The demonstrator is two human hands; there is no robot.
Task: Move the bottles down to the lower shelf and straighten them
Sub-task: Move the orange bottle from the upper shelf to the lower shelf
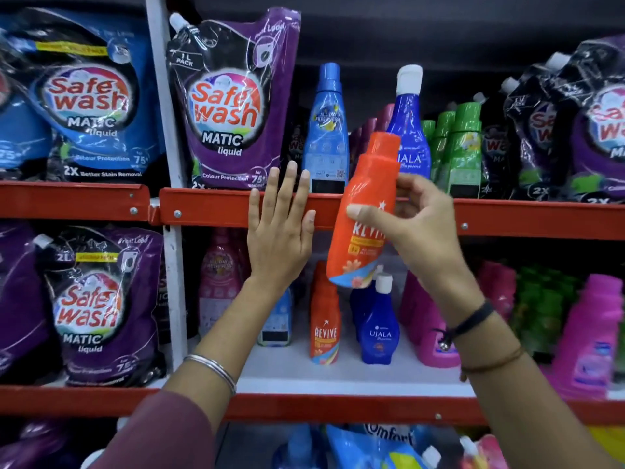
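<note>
Right grip (411,221) pinches a tilted orange plastic Revive bottle (367,211); left grip (279,228), fingers spread, lies against the red metal shelf edge (209,208).

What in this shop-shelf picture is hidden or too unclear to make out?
- Orange Revive bottle, head view: the right hand covers part of its label.
- Tall Ujala bottle: the orange bottle hides its lower left.
- Light blue bottle: small print too blurred to read.
- Comfort pack: cut off by the bottom edge.
- Left hand: whether it touches the shelf rail is unclear.
</note>
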